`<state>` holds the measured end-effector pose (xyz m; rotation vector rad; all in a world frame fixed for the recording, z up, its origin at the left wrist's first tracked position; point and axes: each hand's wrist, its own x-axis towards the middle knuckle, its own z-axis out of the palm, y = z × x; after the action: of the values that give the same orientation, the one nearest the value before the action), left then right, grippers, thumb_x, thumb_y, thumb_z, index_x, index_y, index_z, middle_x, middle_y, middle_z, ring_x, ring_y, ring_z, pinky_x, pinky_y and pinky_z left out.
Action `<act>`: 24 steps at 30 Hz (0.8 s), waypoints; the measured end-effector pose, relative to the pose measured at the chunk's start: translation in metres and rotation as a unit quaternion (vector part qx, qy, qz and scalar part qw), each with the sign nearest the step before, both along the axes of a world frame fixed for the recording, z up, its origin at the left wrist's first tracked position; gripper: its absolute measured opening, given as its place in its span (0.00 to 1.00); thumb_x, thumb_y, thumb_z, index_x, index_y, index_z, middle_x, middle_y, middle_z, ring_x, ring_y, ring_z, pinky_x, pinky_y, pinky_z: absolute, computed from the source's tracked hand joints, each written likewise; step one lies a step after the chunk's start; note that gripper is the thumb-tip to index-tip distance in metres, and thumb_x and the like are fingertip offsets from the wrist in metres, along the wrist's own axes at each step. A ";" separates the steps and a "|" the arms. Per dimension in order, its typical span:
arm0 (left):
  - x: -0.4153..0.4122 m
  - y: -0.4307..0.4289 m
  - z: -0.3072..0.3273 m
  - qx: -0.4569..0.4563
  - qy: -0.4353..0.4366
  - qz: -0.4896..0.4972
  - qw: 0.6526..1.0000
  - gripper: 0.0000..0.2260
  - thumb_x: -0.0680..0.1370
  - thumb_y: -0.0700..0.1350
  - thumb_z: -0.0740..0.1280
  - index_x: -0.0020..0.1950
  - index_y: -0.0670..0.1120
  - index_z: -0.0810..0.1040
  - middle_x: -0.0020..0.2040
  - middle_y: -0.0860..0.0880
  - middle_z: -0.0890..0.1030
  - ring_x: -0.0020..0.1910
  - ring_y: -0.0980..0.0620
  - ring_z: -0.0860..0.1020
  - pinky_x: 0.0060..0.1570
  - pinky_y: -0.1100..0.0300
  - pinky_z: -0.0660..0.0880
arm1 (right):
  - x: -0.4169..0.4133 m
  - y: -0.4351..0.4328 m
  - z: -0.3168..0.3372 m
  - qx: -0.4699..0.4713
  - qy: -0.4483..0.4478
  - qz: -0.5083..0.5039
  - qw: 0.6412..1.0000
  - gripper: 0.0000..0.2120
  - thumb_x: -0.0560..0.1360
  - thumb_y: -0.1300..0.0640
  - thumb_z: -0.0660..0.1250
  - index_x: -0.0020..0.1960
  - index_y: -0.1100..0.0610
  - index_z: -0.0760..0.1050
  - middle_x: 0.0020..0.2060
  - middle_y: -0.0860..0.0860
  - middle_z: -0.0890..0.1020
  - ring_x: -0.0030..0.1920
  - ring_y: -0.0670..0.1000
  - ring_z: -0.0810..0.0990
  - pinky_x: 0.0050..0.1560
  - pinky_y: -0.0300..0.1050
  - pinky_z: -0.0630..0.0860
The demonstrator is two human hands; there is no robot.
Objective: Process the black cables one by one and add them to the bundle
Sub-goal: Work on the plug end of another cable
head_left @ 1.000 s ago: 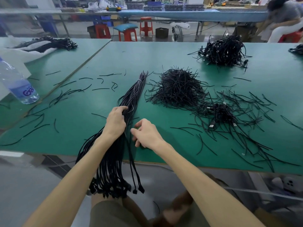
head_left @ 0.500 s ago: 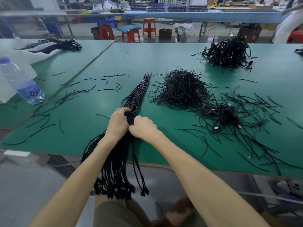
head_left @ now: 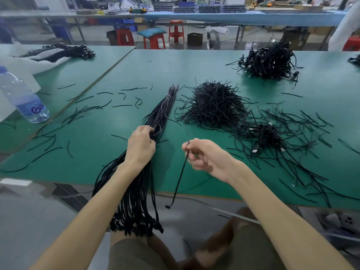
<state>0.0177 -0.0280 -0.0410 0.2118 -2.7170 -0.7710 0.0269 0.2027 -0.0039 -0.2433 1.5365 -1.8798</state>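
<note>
A long bundle of black cables (head_left: 161, 110) lies across the green table (head_left: 109, 145), its plug ends hanging over the near edge above my lap. My left hand (head_left: 140, 146) grips the bundle at its middle. To its right, my right hand (head_left: 204, 154) pinches one single black cable (head_left: 180, 178) near its upper end. This cable hangs down past the table edge with a small plug at the bottom, apart from the bundle. A small tangle of cables with connectors (head_left: 267, 136) lies further right.
A mound of black ties (head_left: 216, 104) sits behind my right hand and a bigger cable heap (head_left: 269, 61) at the far right. Loose ties are strewn over the table. A water bottle (head_left: 23, 96) stands at the left; red stools (head_left: 153, 41) beyond.
My right hand has left the bundle and moved right, drawing one cable away from it. My left hand has kept its grip on the bundle.
</note>
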 end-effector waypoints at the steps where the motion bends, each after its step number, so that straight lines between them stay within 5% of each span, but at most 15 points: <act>1: 0.002 0.004 0.001 -0.033 0.013 0.002 0.999 0.18 0.80 0.34 0.63 0.70 0.40 0.76 0.71 0.42 0.73 0.71 0.43 0.70 0.77 0.47 0.60 | -0.003 0.005 0.000 -0.034 -0.019 -0.043 0.998 0.04 0.79 0.61 0.60 0.49 0.60 0.73 0.31 0.50 0.72 0.26 0.46 0.63 0.23 0.36 0.61; 3: 0.006 0.014 0.004 -0.069 0.059 -0.010 0.996 0.16 0.81 0.37 0.63 0.69 0.40 0.76 0.70 0.43 0.73 0.73 0.44 0.68 0.80 0.45 0.51 | -0.008 0.012 0.001 -0.119 -0.065 -0.110 0.985 0.04 0.80 0.62 0.59 0.50 0.60 0.72 0.31 0.48 0.70 0.24 0.44 0.64 0.23 0.36 0.60; 6: 0.017 0.035 0.020 0.044 0.084 -0.078 0.992 0.12 0.85 0.45 0.61 0.65 0.43 0.78 0.62 0.48 0.79 0.64 0.51 0.74 0.72 0.48 0.68 | -0.013 0.017 0.005 -0.239 -0.134 -0.172 0.946 0.04 0.80 0.63 0.59 0.48 0.59 0.72 0.32 0.47 0.68 0.23 0.42 0.64 0.21 0.34 0.63; 8: 0.027 0.052 0.034 0.134 0.021 -0.153 0.979 0.14 0.86 0.50 0.59 0.62 0.44 0.79 0.57 0.50 0.83 0.57 0.54 0.80 0.64 0.50 0.76 | -0.015 0.019 0.010 -0.294 -0.163 -0.201 0.920 0.06 0.81 0.63 0.58 0.47 0.59 0.73 0.32 0.46 0.68 0.22 0.42 0.65 0.20 0.34 0.65; 10: 0.035 0.069 0.048 0.314 -0.113 -0.270 0.903 0.21 0.87 0.53 0.55 0.60 0.38 0.80 0.56 0.44 0.85 0.55 0.47 0.84 0.62 0.48 0.78 | -0.017 0.021 0.015 -0.317 -0.172 -0.217 0.907 0.07 0.81 0.64 0.57 0.46 0.59 0.73 0.30 0.46 0.70 0.22 0.42 0.65 0.21 0.33 0.66; 12: 0.044 0.081 0.055 0.465 -0.264 -0.375 0.757 0.27 0.87 0.55 0.52 0.63 0.34 0.78 0.58 0.38 0.84 0.56 0.38 0.83 0.61 0.48 0.78 | -0.018 0.021 0.019 -0.323 -0.179 -0.236 0.899 0.08 0.81 0.64 0.56 0.46 0.59 0.73 0.28 0.47 0.71 0.22 0.42 0.65 0.21 0.32 0.66; 14: 0.051 0.085 0.058 0.477 -0.306 -0.449 0.690 0.20 0.88 0.51 0.53 0.61 0.37 0.77 0.51 0.41 0.84 0.50 0.40 0.84 0.58 0.48 0.78 | -0.018 0.022 0.021 -0.347 -0.191 -0.260 0.881 0.08 0.80 0.65 0.55 0.46 0.60 0.72 0.30 0.48 0.70 0.23 0.42 0.65 0.21 0.33 0.64; 16: 0.052 0.086 0.059 0.475 -0.281 -0.466 0.691 0.12 0.87 0.46 0.57 0.55 0.40 0.77 0.40 0.48 0.77 0.36 0.49 0.78 0.48 0.52 0.79 | -0.015 0.029 0.021 -0.374 -0.200 -0.262 0.867 0.08 0.79 0.66 0.55 0.45 0.59 0.71 0.29 0.48 0.70 0.23 0.43 0.65 0.21 0.33 0.63; 19: 0.045 0.079 0.057 0.500 -0.243 -0.402 0.728 0.10 0.87 0.47 0.60 0.50 0.45 0.77 0.35 0.51 0.66 0.30 0.54 0.62 0.32 0.64 0.68 | -0.003 0.044 0.017 -0.362 -0.182 -0.233 0.884 0.04 0.75 0.65 0.59 0.43 0.58 0.69 0.28 0.46 0.69 0.22 0.42 0.64 0.21 0.34 0.62; 24: 0.032 0.059 0.051 0.585 -0.192 -0.332 0.715 0.11 0.86 0.49 0.62 0.50 0.46 0.80 0.31 0.54 0.68 0.21 0.59 0.59 0.18 0.68 0.59 | 0.027 0.050 0.005 -0.107 -0.093 -0.109 0.984 0.09 0.82 0.63 0.55 0.53 0.63 0.73 0.30 0.47 0.68 0.22 0.42 0.61 0.19 0.35 0.58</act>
<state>0.0501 0.0307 0.0103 -0.4341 -2.0832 -2.8455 0.0542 0.2525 0.0009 0.0073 1.2797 -2.1760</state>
